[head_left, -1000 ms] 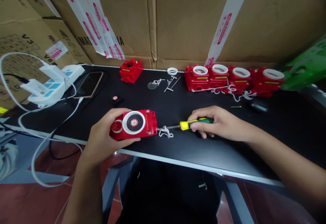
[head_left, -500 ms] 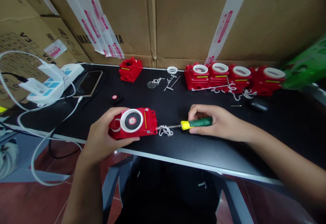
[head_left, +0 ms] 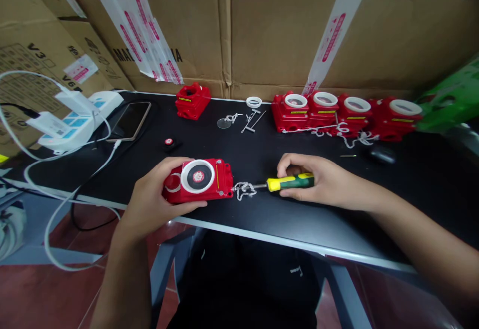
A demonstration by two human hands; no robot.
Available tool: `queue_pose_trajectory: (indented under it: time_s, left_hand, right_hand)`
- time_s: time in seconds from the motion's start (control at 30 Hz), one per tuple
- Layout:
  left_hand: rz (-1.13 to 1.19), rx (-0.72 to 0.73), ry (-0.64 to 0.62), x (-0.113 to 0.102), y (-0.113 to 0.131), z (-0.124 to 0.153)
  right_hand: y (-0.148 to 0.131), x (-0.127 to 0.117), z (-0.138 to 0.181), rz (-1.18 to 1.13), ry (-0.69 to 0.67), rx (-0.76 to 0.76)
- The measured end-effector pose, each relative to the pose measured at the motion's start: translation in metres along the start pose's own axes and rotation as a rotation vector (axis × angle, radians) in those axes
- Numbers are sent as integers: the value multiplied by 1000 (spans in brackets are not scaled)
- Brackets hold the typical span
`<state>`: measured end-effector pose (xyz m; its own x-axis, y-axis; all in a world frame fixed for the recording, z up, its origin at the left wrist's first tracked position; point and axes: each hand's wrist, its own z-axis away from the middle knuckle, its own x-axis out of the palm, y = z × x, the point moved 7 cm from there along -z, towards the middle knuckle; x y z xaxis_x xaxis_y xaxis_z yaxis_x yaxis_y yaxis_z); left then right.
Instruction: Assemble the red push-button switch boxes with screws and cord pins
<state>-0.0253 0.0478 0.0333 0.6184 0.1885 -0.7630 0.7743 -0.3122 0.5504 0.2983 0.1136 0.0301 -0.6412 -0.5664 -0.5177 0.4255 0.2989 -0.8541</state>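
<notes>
My left hand (head_left: pixel 151 194) is wrapped round a red alarm call-point box (head_left: pixel 223 179) near the table's front edge. A white ring (head_left: pixel 182 177) on its face surrounds a black disc with a red and white centre. In my right hand (head_left: pixel 310 177) is a screwdriver (head_left: pixel 292 183) with a green and yellow handle, gripped between thumb and fingers. Its shaft points left at the box's right end, where a small bunch of white cord (head_left: pixel 246 190) lies around it. Whether the tip sits in a screw there, I cannot tell.
Several red boxes (head_left: pixel 292 114) with white rings line the back right, cords in front. Another red box (head_left: pixel 192 102), a loose white ring (head_left: pixel 254 101), a clear disc (head_left: pixel 224 123) and metal rods (head_left: pixel 254 121) lie behind. A phone (head_left: pixel 130 121) and power strip (head_left: pixel 84 124) are left.
The screwdriver handle has turned in my right hand, showing more yellow on its grip. The red box and both hands appear shifted very slightly right in view.
</notes>
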Motion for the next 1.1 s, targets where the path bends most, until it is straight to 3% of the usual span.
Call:
queue_pose_trajectory:
  time_s: [0.27, 0.47, 0.7, 0.9, 1.1]
  left_hand:
    - [-35, 36, -41, 3, 3, 1]
    - [-16, 59, -70, 5, 2, 1]
    - [-12, 70, -23, 2, 1, 2]
    - [-4, 85, 21, 0, 1, 1]
    - [-8, 78, -20, 3, 8, 3]
  right_hand:
    - [18, 13, 2, -239, -78, 152]
    - [20, 19, 1, -194, -155, 224]
    - [5, 4, -2, -54, 6, -1]
    - [17, 11, 1, -248, -97, 143]
    - [15, 13, 0, -215, -101, 132]
